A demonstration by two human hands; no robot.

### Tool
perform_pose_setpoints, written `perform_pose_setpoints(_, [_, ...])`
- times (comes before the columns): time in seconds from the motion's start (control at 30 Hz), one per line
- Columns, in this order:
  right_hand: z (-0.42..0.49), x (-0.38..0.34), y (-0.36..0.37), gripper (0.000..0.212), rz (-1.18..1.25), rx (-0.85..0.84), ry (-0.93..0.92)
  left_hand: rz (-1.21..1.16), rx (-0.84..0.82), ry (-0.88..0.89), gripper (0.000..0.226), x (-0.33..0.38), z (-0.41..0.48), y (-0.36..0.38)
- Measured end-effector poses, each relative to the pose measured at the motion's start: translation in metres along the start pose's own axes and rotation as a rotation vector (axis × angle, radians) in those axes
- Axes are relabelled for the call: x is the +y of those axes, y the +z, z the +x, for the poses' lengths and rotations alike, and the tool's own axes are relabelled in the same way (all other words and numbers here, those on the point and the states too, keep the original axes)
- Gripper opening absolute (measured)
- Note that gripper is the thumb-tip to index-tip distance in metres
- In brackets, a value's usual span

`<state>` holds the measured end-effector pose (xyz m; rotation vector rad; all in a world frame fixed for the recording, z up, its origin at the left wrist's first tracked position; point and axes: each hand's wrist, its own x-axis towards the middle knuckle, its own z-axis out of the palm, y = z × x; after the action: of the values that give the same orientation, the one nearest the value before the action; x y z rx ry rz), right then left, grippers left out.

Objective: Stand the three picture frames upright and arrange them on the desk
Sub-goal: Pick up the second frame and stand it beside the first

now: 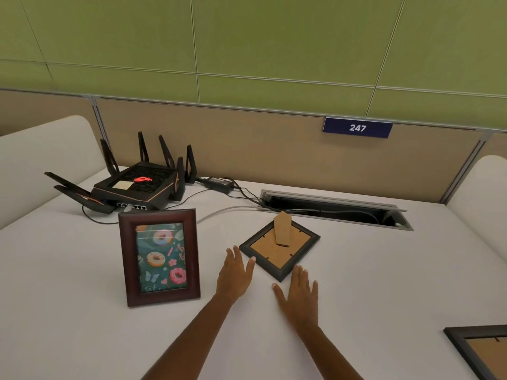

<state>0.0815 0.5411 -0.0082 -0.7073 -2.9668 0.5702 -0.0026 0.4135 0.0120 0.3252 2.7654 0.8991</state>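
Both hands, left [233, 272] and right [299, 290], reach open and empty toward the face-down black frame [279, 249], flanking its near corner to lift it.

1. Wall [274, 37], far: green panels divided by thin seams.
2. Partition [233, 138], below the wall: tan fabric, grey metal trim; blue plate [357, 128] reading "247" at right.
3. Tabletop [82, 325]: white, with an open grey cable tray [337, 208] recessed at far right.
4. Side dividers [41, 160]: cream, rounded corners, left and right.
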Motion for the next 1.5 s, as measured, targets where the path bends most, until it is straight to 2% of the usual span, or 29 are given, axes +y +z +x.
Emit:
perform_pose_setpoints(0.13, [0.005, 0.002, 0.006, 0.130, 0.000, 0.033, 0.009, -0.120, 0.029, -0.037, 0.066, -0.006, 0.007, 0.004])
perform_pose_setpoints(0.17, [0.006, 0.002, 0.006, 0.121, 0.001, 0.027, 0.011, -0.138, 0.041, -0.026, 0.065, -0.007, 0.009, 0.005])
perform_pose_setpoints(0.27, [0.009, 0.004, 0.006, 0.073, 0.014, 0.007, -0.010, -0.186, 0.061, 0.005, 0.065, -0.009, 0.014, 0.008])
perform_pose_setpoints(0.3, [0.010, 0.004, 0.005, 0.068, 0.022, 0.006, -0.014, -0.201, 0.061, 0.010, 0.064, -0.008, 0.016, 0.008])
perform_pose_setpoints(0.5, [0.012, 0.007, 0.009, 0.066, 0.026, 0.025, -0.027, -0.311, 0.109, -0.010, 0.056, -0.001, 0.026, 0.014])
perform_pose_setpoints(0.6, [0.012, 0.003, 0.006, 0.086, 0.022, 0.013, -0.020, -0.345, 0.135, -0.044, 0.055, 0.004, 0.030, 0.010])
perform_pose_setpoints(0.63, [0.012, 0.003, 0.005, 0.085, 0.034, 0.011, -0.013, -0.364, 0.127, -0.058, 0.055, 0.006, 0.031, 0.008])
perform_pose_setpoints(0.73, [0.013, 0.006, 0.001, 0.059, 0.089, 0.007, -0.009, -0.435, 0.081, -0.072, 0.054, 0.010, 0.034, 0.003])
perform_pose_setpoints(0.83, [0.011, 0.014, 0.002, 0.052, 0.114, 0.009, -0.001, -0.540, 0.040, -0.122, 0.051, 0.017, 0.032, 0.008])
perform_pose_setpoints(0.93, [0.009, 0.011, 0.002, 0.048, 0.191, 0.059, 0.018, -0.603, 0.030, -0.284, 0.057, 0.030, 0.031, 0.002])
perform_pose_setpoints(1.07, [0.010, 0.011, 0.001, 0.046, 0.248, 0.124, 0.079, -0.641, -0.126, -0.412, 0.070, 0.039, 0.032, -0.006])
perform_pose_setpoints(1.2, [0.008, 0.013, -0.001, 0.043, 0.317, 0.169, 0.129, -0.694, -0.242, -0.395, 0.077, 0.040, 0.026, -0.005])
perform_pose_setpoints(1.3, [0.006, 0.014, -0.003, 0.043, 0.360, 0.203, 0.132, -0.729, -0.252, -0.374, 0.077, 0.042, 0.026, -0.008])
perform_pose_setpoints(1.5, [0.002, 0.017, -0.005, 0.042, 0.476, 0.269, 0.126, -0.605, -0.269, -0.347, 0.063, 0.043, 0.017, -0.011])
